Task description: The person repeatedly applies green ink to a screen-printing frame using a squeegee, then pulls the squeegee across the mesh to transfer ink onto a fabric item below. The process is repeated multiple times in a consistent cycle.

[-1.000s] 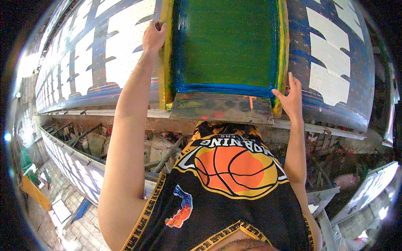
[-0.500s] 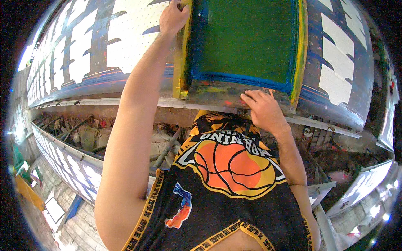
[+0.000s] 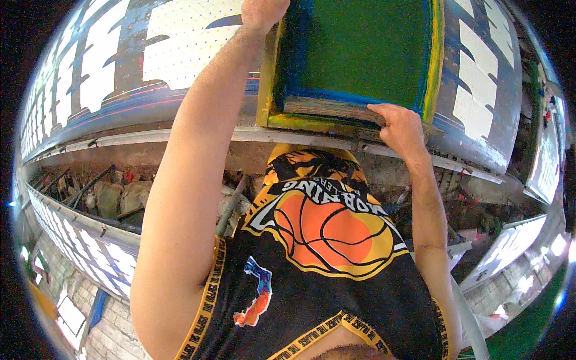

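Observation:
Before me lies a screen-printing frame (image 3: 269, 90), its wooden rails stained yellow and its mesh (image 3: 360, 51) dark green with blue ink along the edges. At the top edge of the view, my left hand (image 3: 266, 11) is closed on the frame's left rail; its fingertips are partly cut off. My right hand (image 3: 402, 129) is closed round the right end of a wooden squeegee (image 3: 330, 109), index finger stretched along it. The squeegee lies crosswise inside the frame's near end, beside a band of blue ink. Its lower edge is hidden.
The long dark printing table (image 3: 234, 108) carries rows of white cut fabric pieces (image 3: 186, 45), with more pieces (image 3: 477, 78) right of the frame. A pale metal rail (image 3: 180, 137) edges its near side. Another table with white pieces (image 3: 78, 225) stands behind at left.
The frame now sits farther right relative to the fabric pieces, with my left hand on its rail. My right hand has moved up and right, and the squeegee's wooden edge now shows.

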{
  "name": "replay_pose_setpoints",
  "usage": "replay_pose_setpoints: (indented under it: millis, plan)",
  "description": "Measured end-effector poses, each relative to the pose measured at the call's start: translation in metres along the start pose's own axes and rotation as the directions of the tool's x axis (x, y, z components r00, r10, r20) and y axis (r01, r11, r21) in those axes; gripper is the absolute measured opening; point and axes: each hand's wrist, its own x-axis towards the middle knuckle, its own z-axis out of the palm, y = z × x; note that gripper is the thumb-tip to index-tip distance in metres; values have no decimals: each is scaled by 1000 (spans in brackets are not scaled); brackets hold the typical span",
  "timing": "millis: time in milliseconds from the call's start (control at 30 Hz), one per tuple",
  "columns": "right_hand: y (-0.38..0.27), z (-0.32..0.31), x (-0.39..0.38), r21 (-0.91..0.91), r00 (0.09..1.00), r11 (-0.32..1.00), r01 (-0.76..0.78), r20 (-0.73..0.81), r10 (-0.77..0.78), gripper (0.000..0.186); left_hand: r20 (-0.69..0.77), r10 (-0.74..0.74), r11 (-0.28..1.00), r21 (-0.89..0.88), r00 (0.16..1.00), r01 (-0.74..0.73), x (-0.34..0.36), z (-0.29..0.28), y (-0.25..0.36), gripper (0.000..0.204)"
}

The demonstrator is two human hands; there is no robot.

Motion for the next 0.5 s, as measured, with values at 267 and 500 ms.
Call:
replay_pose_setpoints:
  millis: [267, 500]
  plan:
    - [10, 5, 8, -35, 1000, 999, 23, 10, -23, 52, -4, 19, 1000, -12, 1000, -19, 0, -1, 5, 41]
    - [3, 47, -8, -168, 995, 986, -7, -103, -11, 62, -12, 68, 997, 34, 998, -68, 1, 2, -1, 36]
